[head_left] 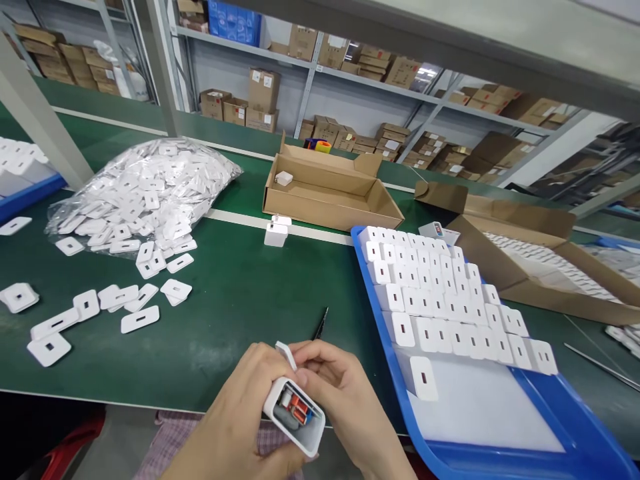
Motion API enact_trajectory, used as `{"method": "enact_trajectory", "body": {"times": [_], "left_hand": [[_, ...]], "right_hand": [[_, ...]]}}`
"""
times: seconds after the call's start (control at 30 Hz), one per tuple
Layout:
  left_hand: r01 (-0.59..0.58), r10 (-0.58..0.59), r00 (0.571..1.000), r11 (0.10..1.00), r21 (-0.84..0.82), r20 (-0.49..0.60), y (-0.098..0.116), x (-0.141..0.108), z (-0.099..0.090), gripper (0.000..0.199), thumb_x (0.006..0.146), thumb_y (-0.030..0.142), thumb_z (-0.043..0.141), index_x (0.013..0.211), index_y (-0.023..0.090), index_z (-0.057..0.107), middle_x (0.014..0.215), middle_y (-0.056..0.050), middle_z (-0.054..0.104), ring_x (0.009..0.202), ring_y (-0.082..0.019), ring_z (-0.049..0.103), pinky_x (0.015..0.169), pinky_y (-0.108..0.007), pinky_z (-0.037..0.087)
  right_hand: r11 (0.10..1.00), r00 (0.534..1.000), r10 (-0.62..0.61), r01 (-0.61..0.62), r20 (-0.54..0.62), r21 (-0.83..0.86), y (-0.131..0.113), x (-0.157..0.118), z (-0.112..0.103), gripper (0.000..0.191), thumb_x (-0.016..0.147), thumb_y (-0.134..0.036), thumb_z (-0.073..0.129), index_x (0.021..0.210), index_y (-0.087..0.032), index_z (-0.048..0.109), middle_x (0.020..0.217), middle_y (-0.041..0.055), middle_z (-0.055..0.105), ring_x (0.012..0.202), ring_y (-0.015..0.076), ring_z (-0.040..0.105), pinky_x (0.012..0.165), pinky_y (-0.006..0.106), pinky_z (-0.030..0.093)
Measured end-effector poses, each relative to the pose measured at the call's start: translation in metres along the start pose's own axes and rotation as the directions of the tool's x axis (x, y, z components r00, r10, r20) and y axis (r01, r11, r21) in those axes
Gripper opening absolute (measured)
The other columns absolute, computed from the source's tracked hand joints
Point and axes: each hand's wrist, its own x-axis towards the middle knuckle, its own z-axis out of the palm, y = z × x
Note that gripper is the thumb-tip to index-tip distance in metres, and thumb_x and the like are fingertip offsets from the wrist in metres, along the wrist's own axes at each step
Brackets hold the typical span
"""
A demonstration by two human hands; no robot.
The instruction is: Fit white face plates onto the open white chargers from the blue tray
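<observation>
My left hand (245,407) is wrapped around a white charger housing (316,437). Its open end faces up toward me and shows the circuit parts (296,407) inside, with orange, grey and blue pieces. A small white cover plate (285,355) stands on edge just above the housing, between the fingers of both hands. My right hand (334,380) pinches at the plate's lower end, close to the housing's rim; its fingertips are partly hidden. Behind the right fingers, a thin black tool (321,323) lies on the green table.
A blue tray (403,400) of upright white chargers is at right. Loose cover plates (140,319) lie at left before a clear bag (165,187) full of them. Two cardboard boxes, one open (330,203) and one filled (560,293), sit behind. A white charger (276,233) stands mid-table.
</observation>
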Motion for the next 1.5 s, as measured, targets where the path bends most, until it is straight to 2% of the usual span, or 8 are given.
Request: {"method": "enact_trajectory", "body": {"times": [0.07,0.13,0.2,0.3,0.67,1.0,1.17,1.5], "left_hand": [[0.089,-0.089,0.996,0.996,0.022,0.027,-0.001,0.000,-0.001,0.025,0.075,0.011,0.058,0.093,0.027,0.051,0.090,0.003,0.052,0.079,-0.016,0.054,0.069,-0.026,0.042],[0.185,-0.186,0.982,0.982,0.021,0.016,-0.002,0.001,-0.001,0.022,0.075,0.015,0.058,0.093,0.026,0.051,0.089,0.003,0.051,0.074,-0.016,0.054,0.067,-0.026,0.042],[0.218,-0.218,0.976,0.976,-0.010,-0.013,-0.001,0.002,0.002,0.016,0.077,0.018,0.057,0.090,0.025,0.051,0.089,0.003,0.049,0.074,-0.016,0.054,0.066,-0.026,0.042],[0.195,-0.199,0.978,0.978,-0.072,-0.058,0.002,0.004,0.008,0.009,0.082,0.024,0.057,0.089,0.025,0.050,0.088,0.003,0.048,0.074,-0.015,0.053,0.065,-0.024,0.043],[0.299,-0.313,0.949,0.935,-0.188,-0.046,0.009,0.002,0.014,0.013,0.077,0.019,0.054,0.087,0.026,0.048,0.087,0.004,0.045,0.071,-0.014,0.049,0.065,-0.025,0.036],[0.286,-0.294,0.954,0.949,-0.132,-0.049,0.006,0.000,0.014,0.017,0.078,0.017,0.050,0.092,0.026,0.045,0.087,0.004,0.042,0.074,-0.016,0.049,0.066,-0.028,0.035],[0.299,-0.307,0.950,0.946,-0.129,-0.050,0.009,-0.001,0.013,0.017,0.077,0.017,0.050,0.091,0.026,0.046,0.087,0.004,0.043,0.075,-0.016,0.051,0.066,-0.029,0.035],[0.346,-0.357,0.933,0.925,-0.158,-0.050,0.013,-0.001,0.013,0.016,0.077,0.021,0.052,0.090,0.027,0.046,0.086,0.005,0.044,0.072,-0.015,0.051,0.067,-0.028,0.037]], "right_hand": [[0.991,0.987,-0.113,0.104,-0.117,-0.079,-0.002,-0.003,0.000,0.016,0.075,-0.037,0.080,0.079,-0.021,0.078,0.084,0.0042,0.076,0.069,0.0114,0.068,0.065,0.017,0.054],[0.931,0.926,-0.316,0.261,-0.205,-0.255,-0.004,-0.011,0.002,0.011,0.083,-0.033,0.072,0.083,-0.025,0.079,0.084,0.0033,0.077,0.073,0.0130,0.069,0.068,0.017,0.056],[0.815,0.858,-0.489,0.383,-0.159,-0.436,-0.005,-0.021,0.006,0.013,0.086,-0.025,0.067,0.087,-0.029,0.080,0.087,0.0024,0.078,0.079,0.0147,0.070,0.071,0.019,0.057],[0.695,0.789,-0.608,0.472,-0.092,-0.542,0.002,-0.033,0.013,0.023,0.087,-0.015,0.063,0.096,-0.030,0.078,0.095,0.0027,0.078,0.083,0.0165,0.071,0.071,0.022,0.058],[0.654,0.701,-0.682,0.455,-0.211,-0.604,0.019,-0.035,0.021,0.025,0.087,-0.013,0.062,0.099,-0.030,0.078,0.090,-0.0016,0.075,0.077,0.0109,0.068,0.067,0.014,0.054],[0.480,0.571,-0.808,0.496,-0.145,-0.724,0.034,-0.034,0.026,0.028,0.090,-0.011,0.058,0.103,-0.031,0.073,0.098,0.0004,0.076,0.083,0.0167,0.070,0.064,0.024,0.055],[0.406,0.539,-0.838,0.504,-0.089,-0.762,0.035,-0.033,0.025,0.033,0.090,-0.008,0.057,0.107,-0.032,0.072,0.097,0.0013,0.076,0.085,0.0185,0.070,0.064,0.028,0.056],[0.372,0.523,-0.851,0.528,-0.052,-0.763,0.032,-0.035,0.028,0.037,0.087,-0.003,0.059,0.107,-0.031,0.072,0.097,0.0022,0.075,0.089,0.0210,0.069,0.063,0.031,0.057]]}}
